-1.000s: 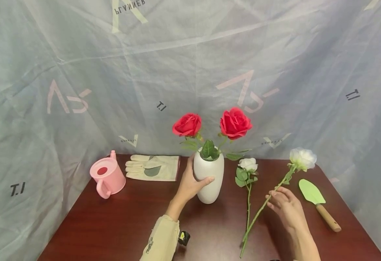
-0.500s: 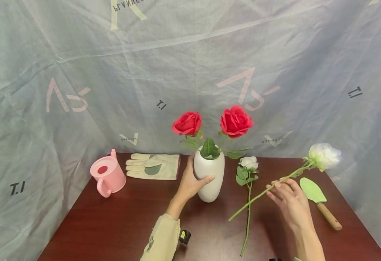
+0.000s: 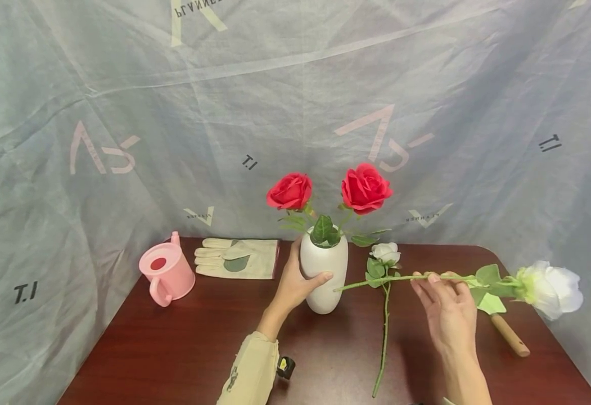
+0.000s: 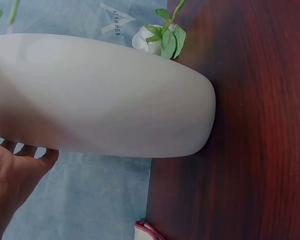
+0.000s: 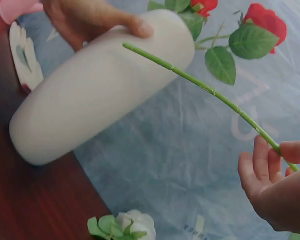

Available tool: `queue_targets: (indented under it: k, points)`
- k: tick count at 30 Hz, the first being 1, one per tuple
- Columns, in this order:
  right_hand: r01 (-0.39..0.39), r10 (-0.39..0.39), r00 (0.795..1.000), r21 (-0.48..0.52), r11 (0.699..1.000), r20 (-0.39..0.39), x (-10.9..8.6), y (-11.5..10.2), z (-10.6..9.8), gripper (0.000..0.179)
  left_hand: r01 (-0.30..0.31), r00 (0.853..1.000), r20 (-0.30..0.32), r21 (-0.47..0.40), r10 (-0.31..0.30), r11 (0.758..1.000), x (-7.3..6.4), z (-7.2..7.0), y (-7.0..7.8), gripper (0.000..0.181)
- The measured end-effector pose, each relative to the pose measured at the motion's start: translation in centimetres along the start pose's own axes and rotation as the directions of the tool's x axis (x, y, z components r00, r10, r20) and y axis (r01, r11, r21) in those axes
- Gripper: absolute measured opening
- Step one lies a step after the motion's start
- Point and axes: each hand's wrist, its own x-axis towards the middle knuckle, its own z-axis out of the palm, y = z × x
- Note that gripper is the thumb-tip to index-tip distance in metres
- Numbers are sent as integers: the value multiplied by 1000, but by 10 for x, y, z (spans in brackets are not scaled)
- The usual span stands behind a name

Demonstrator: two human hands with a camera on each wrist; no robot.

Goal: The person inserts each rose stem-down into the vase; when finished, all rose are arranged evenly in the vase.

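Note:
My left hand grips the white vase from its left side, thumb across the front. Two red roses stand in the vase with green leaves at its mouth. In my right hand a white rose is pinched by its stem, held nearly level above the table. Its bloom points right, and the cut end of the stem overlaps the vase in the right wrist view. A second white rose lies on the table between the vase and my right hand.
On the left stand a pink watering can and a pale work glove. A green trowel with a wooden handle lies at the right, partly behind the held rose. Grey cloth hangs behind the dark table.
My right hand has turned the white rose from upright-leaning to level, its bloom swinging right and down, its stem end rising left toward the vase. The left hand and vase stay put.

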Motion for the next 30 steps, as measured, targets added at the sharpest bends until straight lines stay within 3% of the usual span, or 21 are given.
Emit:
queue_targets:
  k: [4, 11, 19, 30]
  points:
    - [21, -20, 1000, 76, 997, -12, 1, -1, 6, 13, -4, 1000, -2, 0, 4, 1000, 0, 0, 0, 86]
    - [70, -45, 989, 176, 982, -139, 0, -3, 17, 11, -17, 1000, 0, -1, 17, 1000, 0, -1, -2, 86]
    - [139, -98, 983, 275, 951, -157, 1, -1, 28, 13, -24, 1000, -3, -9, 24, 1000, 1, 0, -4, 87]
    - [239, -182, 956, 250, 938, -229, 9, 6, 40, 16, -12, 1000, -6, -14, 11, 1000, 1, 1, -5, 87]
